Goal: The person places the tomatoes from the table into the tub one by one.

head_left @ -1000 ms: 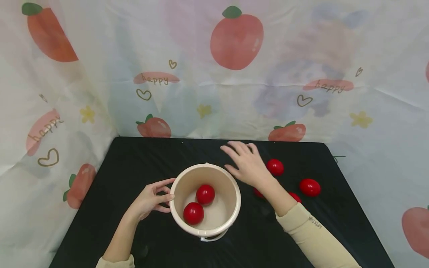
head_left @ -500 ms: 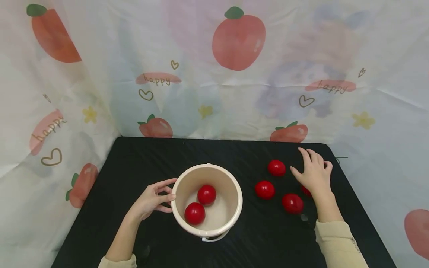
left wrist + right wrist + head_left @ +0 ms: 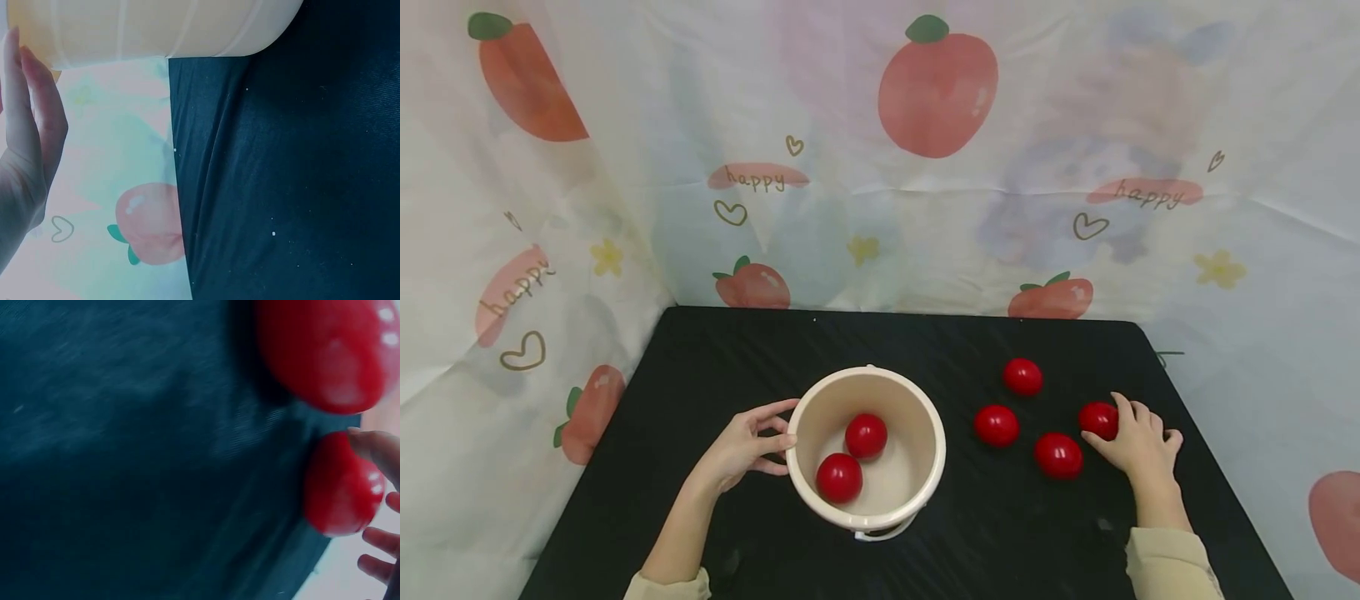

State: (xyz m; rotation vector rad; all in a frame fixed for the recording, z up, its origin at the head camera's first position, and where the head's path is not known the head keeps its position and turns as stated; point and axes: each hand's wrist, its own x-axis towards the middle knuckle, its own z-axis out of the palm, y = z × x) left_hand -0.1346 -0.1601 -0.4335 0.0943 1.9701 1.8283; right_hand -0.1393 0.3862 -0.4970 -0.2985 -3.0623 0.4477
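A cream bucket (image 3: 931, 483) stands upright with two glossy red balls inside, a rear ball (image 3: 866, 436) and a front ball (image 3: 839, 478). My left hand (image 3: 741, 448) holds the bucket's left rim, thumb at the edge and the other fingers along the outside. In the left wrist view its fingers reach up beside the bucket wall (image 3: 150, 31). Over on the right, my right hand (image 3: 1141, 442) is at a red ball (image 3: 1097, 420), thumb in front and fingers spread beyond it. In the right wrist view the thumb overlaps that ball (image 3: 340, 487); other fingertips lie near its edge.
Three more red balls lie between the bucket and my right hand: one at the back (image 3: 1022, 377), one on the left (image 3: 997, 426) and one in front (image 3: 1058, 456). The black-covered table (image 3: 737, 350) meets a printed fabric backdrop (image 3: 820, 100). A white handle (image 3: 886, 532) hangs at the bucket's front.
My right hand has swung from beside the bucket's far rim to the right, then come down and nearer to the rightmost ball. The left hand and the bucket have stayed put.
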